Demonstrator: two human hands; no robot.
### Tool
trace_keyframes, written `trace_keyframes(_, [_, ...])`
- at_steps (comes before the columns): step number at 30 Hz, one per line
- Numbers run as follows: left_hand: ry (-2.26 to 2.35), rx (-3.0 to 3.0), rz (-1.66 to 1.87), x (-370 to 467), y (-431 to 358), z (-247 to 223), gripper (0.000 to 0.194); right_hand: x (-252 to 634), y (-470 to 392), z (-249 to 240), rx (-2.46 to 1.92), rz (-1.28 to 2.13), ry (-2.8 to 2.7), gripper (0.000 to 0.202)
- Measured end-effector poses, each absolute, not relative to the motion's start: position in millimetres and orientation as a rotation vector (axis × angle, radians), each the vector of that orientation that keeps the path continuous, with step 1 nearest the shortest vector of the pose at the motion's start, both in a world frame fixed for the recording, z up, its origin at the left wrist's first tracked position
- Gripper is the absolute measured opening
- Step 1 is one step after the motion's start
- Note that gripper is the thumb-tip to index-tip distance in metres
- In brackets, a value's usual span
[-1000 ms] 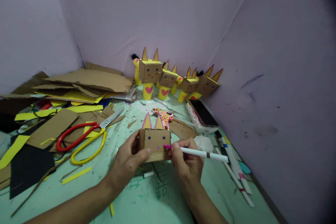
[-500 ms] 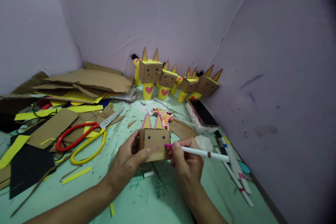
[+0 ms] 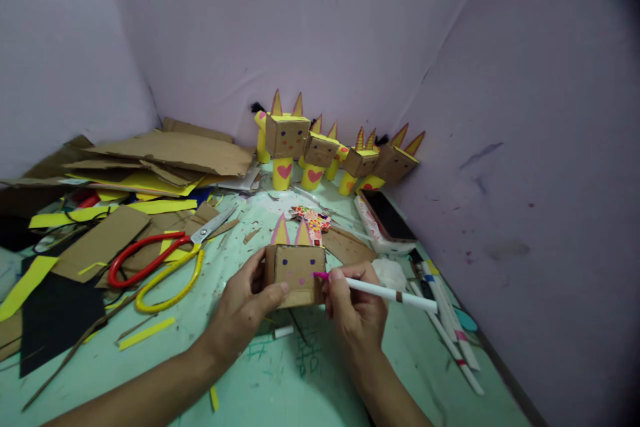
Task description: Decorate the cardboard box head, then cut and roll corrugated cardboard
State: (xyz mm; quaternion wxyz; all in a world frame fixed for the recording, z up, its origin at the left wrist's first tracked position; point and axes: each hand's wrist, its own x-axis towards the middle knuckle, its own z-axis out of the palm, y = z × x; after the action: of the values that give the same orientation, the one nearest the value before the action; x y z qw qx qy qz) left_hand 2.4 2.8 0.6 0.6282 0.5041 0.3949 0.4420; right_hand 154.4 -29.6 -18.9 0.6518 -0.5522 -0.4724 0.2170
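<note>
My left hand (image 3: 254, 300) grips the left side of a small cardboard box head (image 3: 293, 265), its thumb across the front. Two pointed yellow ears with pink edges rise from the box, and its front carries two dark eye dots and pink spots. My right hand (image 3: 357, 300) is closed around a white felt-tip pen (image 3: 387, 290) with a pink tip. That tip meets the right part of the box's front, beside the pink spots. Below the box, a small white pen cap (image 3: 283, 331) lies on the green table cover.
Red-and-yellow scissors (image 3: 165, 260) lie at left among cardboard and yellow paper scraps. Behind stand several finished-looking box-headed figures (image 3: 287, 137). A phone (image 3: 387, 213) rests on a tissue pack at right, with several pens (image 3: 450, 327) nearer. A cardboard stack (image 3: 175, 150) sits back left.
Almost nothing differs. Both hands keep their hold on the box head and the felt-tip pen, whose tip stays at the front's right side; the whole view shifts very slightly.
</note>
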Motion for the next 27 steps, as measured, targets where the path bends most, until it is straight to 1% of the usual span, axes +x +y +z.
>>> trace_keyframes(7, [0.893, 1.168, 1.013, 2, 2, 1, 0.056, 153, -29, -17, -1.256, 0.453, -1.091, 0.025])
trace_keyframes(13, [0.893, 1.13, 1.01, 2, 2, 2, 0.059, 154, -30, -15, -1.221, 0.447, -1.115, 0.021])
trace_keyframes(16, [0.896, 1.094, 1.013, 2, 3, 4, 0.058, 157, -31, -12, -1.145, 0.357, -1.074, 0.019])
trace_keyframes(20, [0.926, 0.98, 0.982, 1, 6, 5, 0.067, 166, -29, 0, -1.161, 0.254, -0.936, 0.019])
trace_keyframes(23, [0.958, 0.928, 0.943, -1, 7, 3, 0.071, 172, -27, 10, -1.198, 0.283, -0.845, 0.018])
trace_keyframes(27, [0.924, 0.932, 0.938, -1, 7, 4, 0.071, 174, -28, 12, -1.123, 0.376, -0.873, 0.017])
